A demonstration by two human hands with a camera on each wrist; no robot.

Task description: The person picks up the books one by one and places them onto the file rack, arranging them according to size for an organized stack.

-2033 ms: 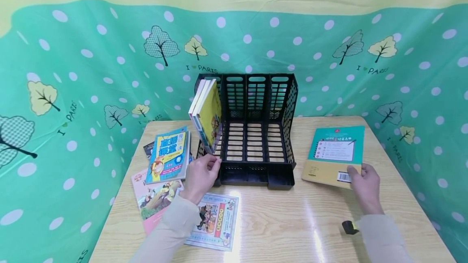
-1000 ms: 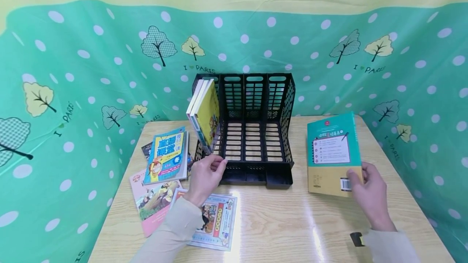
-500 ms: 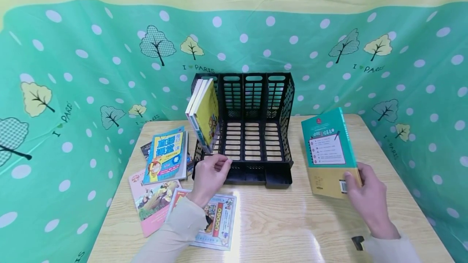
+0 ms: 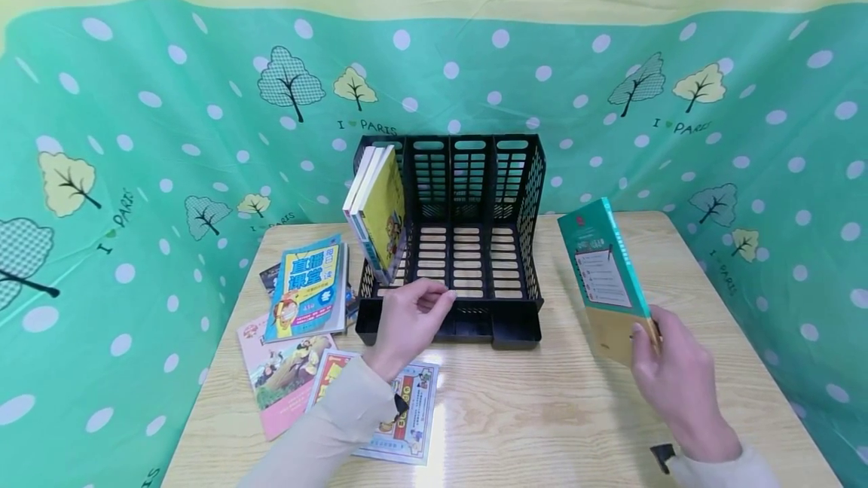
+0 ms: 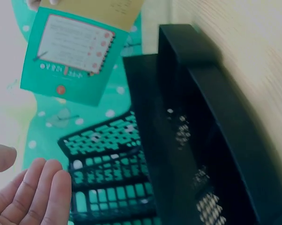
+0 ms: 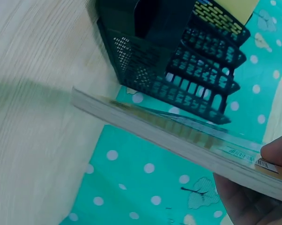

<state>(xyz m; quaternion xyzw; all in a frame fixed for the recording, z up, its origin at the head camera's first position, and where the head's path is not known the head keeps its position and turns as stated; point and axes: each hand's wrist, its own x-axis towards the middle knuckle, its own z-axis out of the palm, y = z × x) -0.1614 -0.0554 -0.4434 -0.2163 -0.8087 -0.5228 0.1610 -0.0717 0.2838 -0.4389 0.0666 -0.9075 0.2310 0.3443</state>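
My right hand (image 4: 678, 382) grips a teal and tan book (image 4: 600, 269) by its lower corner. The book stands steeply tilted to the right of the rack, its back cover facing left. In the right wrist view the thumb presses the cover by the barcode, with fingers underneath. My left hand (image 4: 415, 322) hovers at the front of the black book rack (image 4: 450, 311), holding nothing; in the left wrist view its fingers (image 5: 35, 192) are relaxed and the thumb is apart. Several books, one with a yellow cover (image 4: 386, 209), stand leaning in the rack's leftmost slot.
Left of the rack, a blue and yellow book (image 4: 308, 292) lies over darker ones. In front of it are a pink book (image 4: 285, 382) and a blue-bordered book (image 4: 423, 413), partly under my left forearm. A polka-dot cloth (image 4: 502, 81) hangs behind the wooden table (image 4: 529, 405).
My right hand has raised the book from nearly flat to steeply tilted and turned it so its spine edge shows. My left hand has slid right along the rack's front.
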